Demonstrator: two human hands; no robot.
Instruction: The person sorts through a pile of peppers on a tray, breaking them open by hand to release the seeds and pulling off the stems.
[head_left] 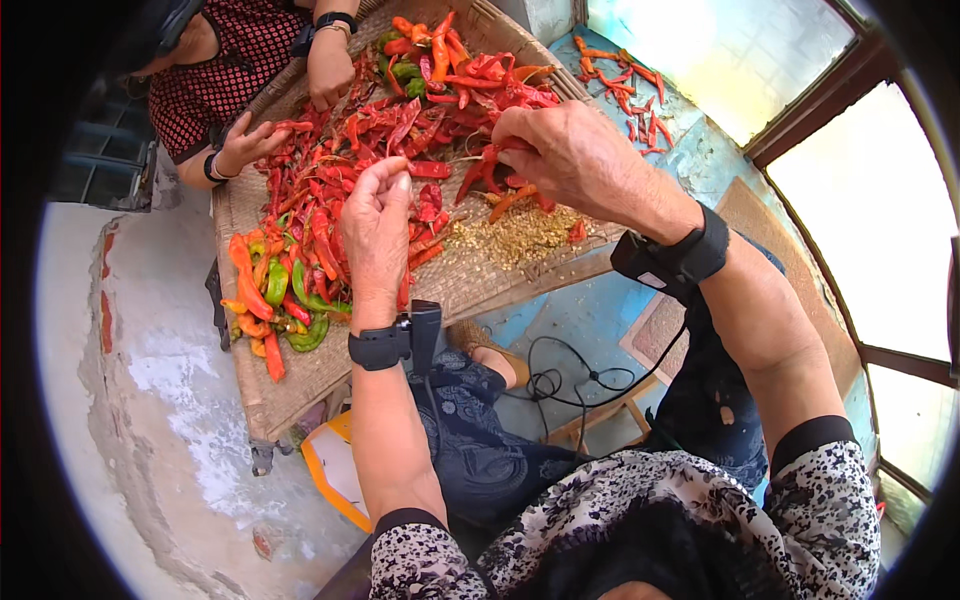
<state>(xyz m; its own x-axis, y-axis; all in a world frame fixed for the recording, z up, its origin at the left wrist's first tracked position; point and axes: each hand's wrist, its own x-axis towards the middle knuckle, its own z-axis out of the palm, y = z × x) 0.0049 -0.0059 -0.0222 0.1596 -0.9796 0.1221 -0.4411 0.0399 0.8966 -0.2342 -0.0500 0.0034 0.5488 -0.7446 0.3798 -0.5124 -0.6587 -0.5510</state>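
A woven tray (480,285) bears a wide heap of red chili peppers (335,190). My left hand (378,225) is over the near part of the heap, thumb and forefinger pinched together. A piece of red chili lies right by those fingertips; whether they grip it I cannot make out. To the right, my right hand (575,160) has its fingers curled closed around a red chili pepper (487,172), which hangs out past the fingertips. Below that hand, pale yellow seeds (520,235) are spread on the weave. Each of my wrists wears a black strapped device.
Green and orange peppers (275,290) are grouped at the tray's left corner. Across the tray another person's hands (250,145) work among the chilies. More chilies (630,90) lie on the blue surface by the windows. Black cables (570,385) and a small wooden stool (610,415) are below.
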